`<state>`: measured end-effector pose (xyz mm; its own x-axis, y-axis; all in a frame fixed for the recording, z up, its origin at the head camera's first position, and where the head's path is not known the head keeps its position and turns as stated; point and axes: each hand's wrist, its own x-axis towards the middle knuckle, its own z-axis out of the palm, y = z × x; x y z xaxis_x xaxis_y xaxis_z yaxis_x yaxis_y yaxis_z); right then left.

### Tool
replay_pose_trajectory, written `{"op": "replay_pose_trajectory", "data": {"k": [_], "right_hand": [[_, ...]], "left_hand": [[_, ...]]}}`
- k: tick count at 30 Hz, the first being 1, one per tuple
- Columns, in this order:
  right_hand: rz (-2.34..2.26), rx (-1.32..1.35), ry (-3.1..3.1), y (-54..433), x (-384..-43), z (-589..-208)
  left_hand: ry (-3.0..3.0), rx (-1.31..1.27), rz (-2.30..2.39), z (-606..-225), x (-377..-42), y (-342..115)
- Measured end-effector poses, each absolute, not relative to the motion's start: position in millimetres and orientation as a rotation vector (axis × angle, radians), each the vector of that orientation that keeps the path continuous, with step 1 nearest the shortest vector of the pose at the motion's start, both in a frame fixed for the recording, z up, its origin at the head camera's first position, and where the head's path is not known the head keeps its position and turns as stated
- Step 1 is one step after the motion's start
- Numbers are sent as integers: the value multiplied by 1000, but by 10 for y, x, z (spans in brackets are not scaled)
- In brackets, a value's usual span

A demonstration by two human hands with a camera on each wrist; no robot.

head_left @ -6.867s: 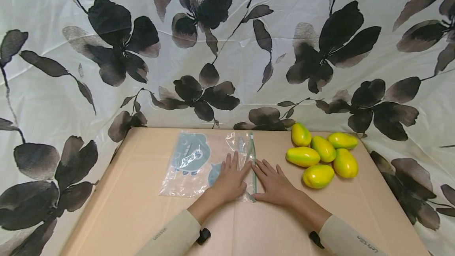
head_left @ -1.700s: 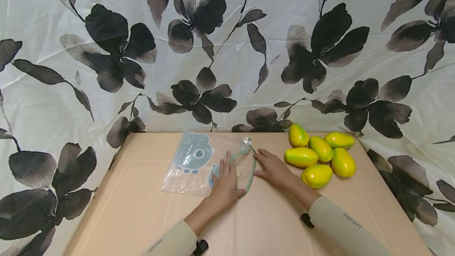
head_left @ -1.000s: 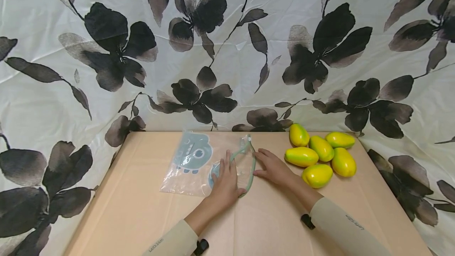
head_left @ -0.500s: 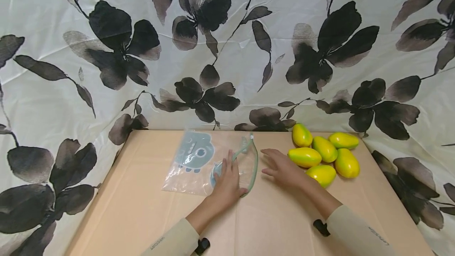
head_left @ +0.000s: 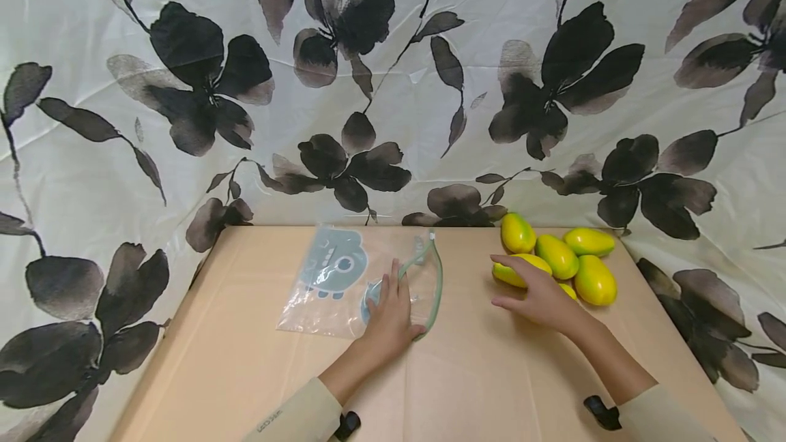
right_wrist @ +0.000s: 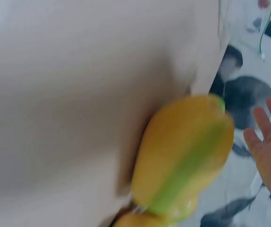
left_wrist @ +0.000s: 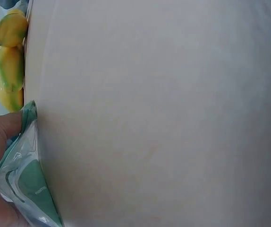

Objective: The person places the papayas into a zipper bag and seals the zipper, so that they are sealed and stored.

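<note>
A clear plastic zip bag [head_left: 334, 261] with blue cartoon prints lies flat, its mouth facing right. The two green zip edges [head_left: 439, 285] stand apart at the mouth. My left hand [head_left: 389, 311] rests on the bag near that end, fingers straight; in the left wrist view its thumb [left_wrist: 10, 124] touches the green edge. My right hand [head_left: 543, 297] hovers with spread fingers at the front left of a group of yellow-green mangoes, partly covering one mango [head_left: 508, 276] and most of another. The right wrist view has a mango [right_wrist: 182, 151] close up beside the outstretched fingers.
The other mangoes [head_left: 557, 256] sit close together at the table's back right. The tan table [head_left: 245, 360] ends at the back against a white cloth [head_left: 430, 108] with dark flowers. Black wrist straps [head_left: 602, 413] show at the cuffs.
My right hand has left the bag's edge and moved right to the mangoes. The bag's mouth, flat in the oldest frame, now has its edges spread. My left hand stays on the bag.
</note>
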<state>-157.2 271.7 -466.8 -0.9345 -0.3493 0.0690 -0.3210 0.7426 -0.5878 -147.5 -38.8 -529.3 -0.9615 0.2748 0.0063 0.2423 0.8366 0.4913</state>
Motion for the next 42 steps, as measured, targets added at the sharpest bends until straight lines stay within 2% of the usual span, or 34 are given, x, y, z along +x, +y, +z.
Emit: {"op": "replay_pose_trajectory", "data": {"k": [10, 18, 24, 30, 42], "right_hand": [[-861, -554, 3062, 3227, -1390, -4751], [-752, -682, 3168, 3477, -1349, -4986], [-706, -742, 3216, 3557, -1307, -5125], [-721, -686, 3196, 3564, -1288, -5218], [-622, -701, 3204, 3619, -1283, -5214]], "left_hand": [[2945, 420, 773, -5286, -1481, -382], [2946, 421, 754, -5299, -1482, -386], [2950, 435, 752, -5304, -1481, -391], [2947, 425, 757, -5314, -1473, -399], [2933, 418, 804, -5283, -1459, -401]]}}
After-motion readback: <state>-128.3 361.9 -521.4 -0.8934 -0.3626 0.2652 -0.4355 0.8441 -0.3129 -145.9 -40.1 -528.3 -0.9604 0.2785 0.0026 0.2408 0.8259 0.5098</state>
